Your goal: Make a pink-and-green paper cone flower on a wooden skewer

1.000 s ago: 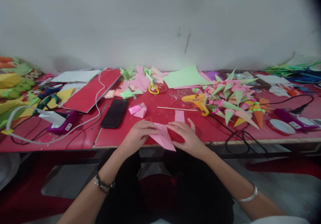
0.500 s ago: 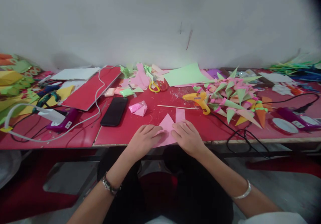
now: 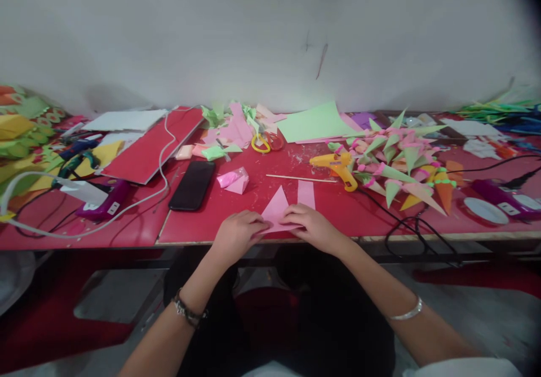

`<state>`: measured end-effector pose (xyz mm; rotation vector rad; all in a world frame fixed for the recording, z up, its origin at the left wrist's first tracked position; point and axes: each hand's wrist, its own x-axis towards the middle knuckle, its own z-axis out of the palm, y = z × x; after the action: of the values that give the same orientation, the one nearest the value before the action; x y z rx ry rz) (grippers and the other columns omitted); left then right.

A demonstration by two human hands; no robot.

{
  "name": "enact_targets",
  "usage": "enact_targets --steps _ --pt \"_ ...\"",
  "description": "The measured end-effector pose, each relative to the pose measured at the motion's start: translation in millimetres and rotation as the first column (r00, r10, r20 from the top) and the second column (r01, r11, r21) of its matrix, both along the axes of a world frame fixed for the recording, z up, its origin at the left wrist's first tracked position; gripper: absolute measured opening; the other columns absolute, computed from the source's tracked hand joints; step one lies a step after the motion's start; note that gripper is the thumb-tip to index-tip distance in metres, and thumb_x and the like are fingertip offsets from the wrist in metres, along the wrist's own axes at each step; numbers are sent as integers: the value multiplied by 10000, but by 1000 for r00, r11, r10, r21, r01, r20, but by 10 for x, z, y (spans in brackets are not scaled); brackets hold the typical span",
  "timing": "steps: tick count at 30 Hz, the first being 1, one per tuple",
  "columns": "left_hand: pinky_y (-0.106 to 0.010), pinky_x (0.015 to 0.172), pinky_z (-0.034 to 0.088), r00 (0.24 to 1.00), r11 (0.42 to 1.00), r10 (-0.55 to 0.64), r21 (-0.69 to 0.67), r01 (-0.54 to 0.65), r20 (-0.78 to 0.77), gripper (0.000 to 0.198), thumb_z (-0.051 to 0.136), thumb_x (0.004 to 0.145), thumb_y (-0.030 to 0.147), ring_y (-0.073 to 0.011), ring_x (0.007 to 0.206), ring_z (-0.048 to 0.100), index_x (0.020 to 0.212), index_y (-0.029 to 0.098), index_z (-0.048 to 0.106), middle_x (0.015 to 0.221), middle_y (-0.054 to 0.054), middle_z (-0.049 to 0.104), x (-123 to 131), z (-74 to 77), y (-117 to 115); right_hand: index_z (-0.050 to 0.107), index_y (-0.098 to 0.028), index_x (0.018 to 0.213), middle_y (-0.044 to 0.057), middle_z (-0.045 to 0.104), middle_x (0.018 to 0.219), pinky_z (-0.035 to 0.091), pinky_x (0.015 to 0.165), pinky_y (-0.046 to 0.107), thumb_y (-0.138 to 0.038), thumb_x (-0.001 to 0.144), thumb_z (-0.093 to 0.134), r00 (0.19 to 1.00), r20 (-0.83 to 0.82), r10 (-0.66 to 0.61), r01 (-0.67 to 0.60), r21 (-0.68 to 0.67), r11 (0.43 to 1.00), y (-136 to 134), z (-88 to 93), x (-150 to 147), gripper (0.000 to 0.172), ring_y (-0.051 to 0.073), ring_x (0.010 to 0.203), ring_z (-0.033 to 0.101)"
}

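Grey wall at rear of my feed; red tabletop in front, w/ seam at L of centre. At L, red rectangular board, lying aslant; at R, pile of paper cones, mostly pale green & pink. Pale green sheet lies at rear, nr the wall.

I see L hand & R hand at the table's near edge, either side of the pink paper. L fingers: bent, close together, pinching its L end w/ thumb. R fingers: also bent & close together, closed w/ thumb on its R part.

Black smartphone lies flat beyond L hand; yellow glue gun on its side, just L of the cones.

Pink paper (centre, btwn hands): light pink, plain, matte; one sharp triangular peak points twd the wall, sides straight. Narrow band runs along near edge from hand to hand; fold or curl, I can't tell. Lower corners hidden by fingers.

Smaller: pink packet beyond L hand; pink paper strip just beyond R hand; thin pale stick, lying crosswise behind it.
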<state>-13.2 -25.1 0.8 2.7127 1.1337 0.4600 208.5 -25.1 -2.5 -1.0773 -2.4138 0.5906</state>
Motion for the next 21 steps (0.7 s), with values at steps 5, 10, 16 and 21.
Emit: enact_targets --steps 5,10,16,21 --pt "-259 653 393 993 993 108 33 -110 53 194 521 819 322 -140 736 566 881 205 664 789 -21 640 -1 -62 22 651 -179 799 52 610 850 448 745 282 -244 825 503 993 -92 -69 67 -20 998 34 9 -59 163 157 825 548" --pt "-273 618 355 975 975 219 21 -220 39 275 513 812 382 -150 677 557 688 158 614 688 -20 612 15 -80 17 621 -163 754 44 614 822 445 712 278 -302 767 581 961 -127 -244 236 -73 969 58 9 -121 146 162 769 576" --pt "-279 592 328 943 943 332 50 -330 -15 381 457 820 458 -146 573 517 600 158 537 587 -14 561 30 -68 -11 558 -158 672 41 574 785 423 655 271 -319 778 556 953 -48 -301 297 -66 952 81 6 -138 193 156 715 541" --pt "-293 615 361 922 925 379 53 -376 -82 292 469 826 396 -167 598 546 667 164 549 612 -20 577 35 -61 -40 426 -182 573 21 483 717 404 608 256 -292 808 505 949 33 -315 315 12 949 59 -13 -160 271 138 657 478"
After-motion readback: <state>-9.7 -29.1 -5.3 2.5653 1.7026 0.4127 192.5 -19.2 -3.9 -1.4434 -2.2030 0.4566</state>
